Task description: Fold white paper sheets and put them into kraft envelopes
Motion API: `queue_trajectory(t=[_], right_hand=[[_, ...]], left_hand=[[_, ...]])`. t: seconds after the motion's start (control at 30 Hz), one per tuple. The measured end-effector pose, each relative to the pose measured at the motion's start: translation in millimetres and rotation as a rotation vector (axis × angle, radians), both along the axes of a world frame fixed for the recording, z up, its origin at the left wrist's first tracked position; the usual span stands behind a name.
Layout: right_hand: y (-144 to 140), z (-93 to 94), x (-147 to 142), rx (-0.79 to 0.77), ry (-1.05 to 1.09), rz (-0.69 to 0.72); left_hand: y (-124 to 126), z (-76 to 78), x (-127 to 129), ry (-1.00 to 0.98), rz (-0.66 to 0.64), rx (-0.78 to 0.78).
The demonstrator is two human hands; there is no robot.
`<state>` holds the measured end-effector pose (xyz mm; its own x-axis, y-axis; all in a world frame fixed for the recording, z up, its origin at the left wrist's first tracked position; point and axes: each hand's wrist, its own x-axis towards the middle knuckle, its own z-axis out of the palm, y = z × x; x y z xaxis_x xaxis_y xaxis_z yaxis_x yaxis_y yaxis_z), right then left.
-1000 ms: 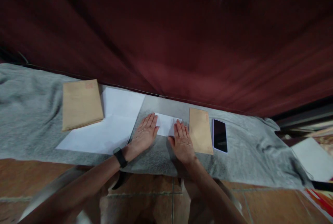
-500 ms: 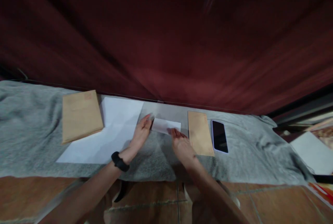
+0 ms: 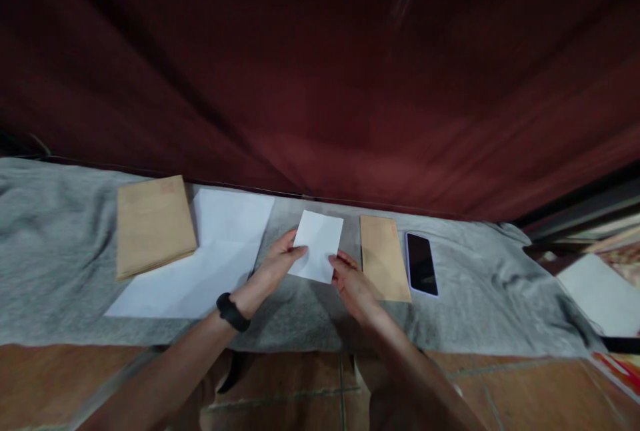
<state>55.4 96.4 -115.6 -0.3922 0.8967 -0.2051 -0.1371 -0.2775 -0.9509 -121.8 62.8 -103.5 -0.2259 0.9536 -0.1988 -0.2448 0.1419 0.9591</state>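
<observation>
I am holding a folded white paper between my two hands, lifted a little above the grey cloth. My left hand is pinching its left edge with thumb and fingers, and my right hand is gripping its lower right corner. The paper is lying straight in front of me, between both hands, so neither hand is nearer than the other. Its long side is running away from me, slightly tilted to the right, and the face is turning toward me.

Just beside the paper on the right, a narrow brown envelope is lying flat with its long side also pointing away from me, and a dark phone is resting just beside it. On the left, larger white sheets are spread out, and a stack of brown envelopes is partly covering them.

The cloth is covering a low surface above a brown tiled floor. Behind it, a dark red curtain is filling the back of the room.
</observation>
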Motion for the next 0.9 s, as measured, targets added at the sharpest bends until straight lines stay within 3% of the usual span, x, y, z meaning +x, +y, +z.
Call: queue_trajectory(t=[0.23, 0.37, 0.43, 0.53, 0.63, 0.77, 0.83, 0.9], right_hand=[[30, -20.1, 27, 0.171, -0.177, -0.106], [36, -21.8, 28, 0.522, -0.492, -0.185], [31, -17.2, 24, 0.740, -0.609, -0.120], [16, -13.2, 15, 0.998, -0.731, 0.084], [2, -18.4, 8, 1.153, -0.892, 0.237], [-6, -30.1, 3, 1.185, -1.074, 0.255], [-5, -34.6, 3, 1.186, -1.126, 0.229], [-4, -38.7, 4, 1.213, -1.155, 0.227]], left_hand=[[7, 4.3, -31, 0.229, -0.229, 0.015], [10, 4.6, -37, 0.246, -0.402, 0.006], [13, -0.4, -36, 0.277, -0.448, 0.025], [21, -9.8, -33, 0.461, -0.365, 0.080], [25, -14.5, -28, 0.816, -0.263, 0.125], [19, -16.8, -9, 1.251, -0.144, 0.177], [10, -21.4, 8, 1.388, -0.059, 0.177], [-1, -28.6, 25, 1.445, -0.066, 0.211]])
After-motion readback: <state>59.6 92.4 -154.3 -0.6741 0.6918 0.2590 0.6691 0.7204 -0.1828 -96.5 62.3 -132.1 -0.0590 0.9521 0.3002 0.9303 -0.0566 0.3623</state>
